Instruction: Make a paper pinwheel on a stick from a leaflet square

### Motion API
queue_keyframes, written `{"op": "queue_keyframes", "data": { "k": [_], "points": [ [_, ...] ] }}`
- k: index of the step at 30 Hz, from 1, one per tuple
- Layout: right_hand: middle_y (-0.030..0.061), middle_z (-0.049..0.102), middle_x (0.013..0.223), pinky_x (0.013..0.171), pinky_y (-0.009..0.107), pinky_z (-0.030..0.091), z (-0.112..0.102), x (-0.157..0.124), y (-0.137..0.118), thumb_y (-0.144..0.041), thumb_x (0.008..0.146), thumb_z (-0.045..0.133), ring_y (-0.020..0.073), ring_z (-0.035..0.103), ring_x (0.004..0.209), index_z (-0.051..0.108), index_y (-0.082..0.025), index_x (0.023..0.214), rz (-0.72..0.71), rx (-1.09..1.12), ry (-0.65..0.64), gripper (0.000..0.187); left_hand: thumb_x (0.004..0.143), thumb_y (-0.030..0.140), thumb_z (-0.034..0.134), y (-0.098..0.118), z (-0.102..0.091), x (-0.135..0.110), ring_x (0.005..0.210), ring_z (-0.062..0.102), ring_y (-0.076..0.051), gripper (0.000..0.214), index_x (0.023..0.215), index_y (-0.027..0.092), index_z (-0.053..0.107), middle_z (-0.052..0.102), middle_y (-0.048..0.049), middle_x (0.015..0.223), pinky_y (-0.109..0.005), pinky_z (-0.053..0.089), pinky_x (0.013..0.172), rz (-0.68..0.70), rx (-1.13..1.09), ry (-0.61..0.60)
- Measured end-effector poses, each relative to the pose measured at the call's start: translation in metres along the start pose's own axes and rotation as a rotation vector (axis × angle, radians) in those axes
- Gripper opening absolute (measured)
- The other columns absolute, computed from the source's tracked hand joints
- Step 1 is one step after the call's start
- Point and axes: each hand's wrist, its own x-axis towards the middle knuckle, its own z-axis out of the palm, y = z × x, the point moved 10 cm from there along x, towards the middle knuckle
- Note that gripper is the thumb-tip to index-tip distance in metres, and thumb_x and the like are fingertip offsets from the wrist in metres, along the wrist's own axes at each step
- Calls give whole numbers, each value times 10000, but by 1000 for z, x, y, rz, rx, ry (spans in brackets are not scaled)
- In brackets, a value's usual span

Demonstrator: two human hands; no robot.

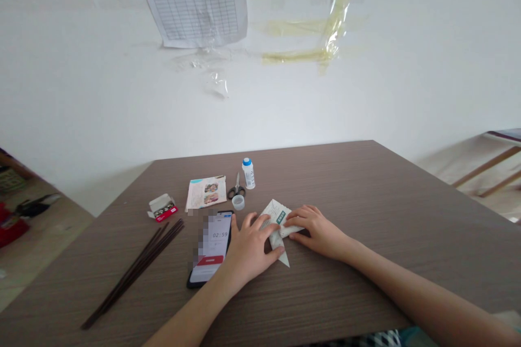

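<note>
A sheet of printed paper [268,210], folded into pointed flaps, lies on the table between my two hands. My left hand [253,243] rests on its left side; the thumb and index finger hold the paper while the other fingers are spread towards the phone. From the right, my right hand [319,230] grips a folded edge between thumb and fingers. Part of the paper is hidden under the fingertips. Just left of my left hand is a phone [211,249] showing a timer, its lower right side partly covered by my hand and wrist.
Behind the phone are a printed booklet [206,193], black-handled scissors [236,191], a small clear cup [238,203] and a white bottle with a blue cap [248,174]. Further left sit an opened small box [163,208] and several dark sticks [136,271]. A wall borders the table's far edge.
</note>
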Motion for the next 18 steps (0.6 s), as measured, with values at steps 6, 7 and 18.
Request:
{"op": "queue_keyframes", "data": {
  "k": [6, 7, 18],
  "points": [
    [111, 966, 1407, 1349, 598, 678, 2, 0, 0, -211, 1147, 889, 376, 918, 1366, 1003, -392, 1401, -6, 5, -8, 332, 1124, 438, 962, -2, 1, 1, 1841, 560, -577, 524, 1642, 390, 907, 754, -137, 1900, -1036, 254, 1516, -5, -7, 4],
    [120, 966, 1403, 1341, 604, 682, 3, 0, 1, -205, 1140, 895, 374, 916, 1359, 1001, -365, 1405, -12, 6, -10, 327, 1113, 437, 975, -2, 2, 1, 1836, 566, -579, 533, 1641, 392, 907, 756, -136, 1896, -1038, 260, 1513, -6, -11, 7],
    [135, 968, 1410, 1318, 618, 689, 7, -2, 3, -175, 1141, 887, 370, 903, 1367, 985, -293, 1417, -62, -6, 12, 316, 1082, 397, 1007, -4, 4, 3, 1842, 567, -572, 684, 1743, 399, 831, 764, -133, 1887, -1025, 281, 1518, -4, -44, 9]
  ]
}}
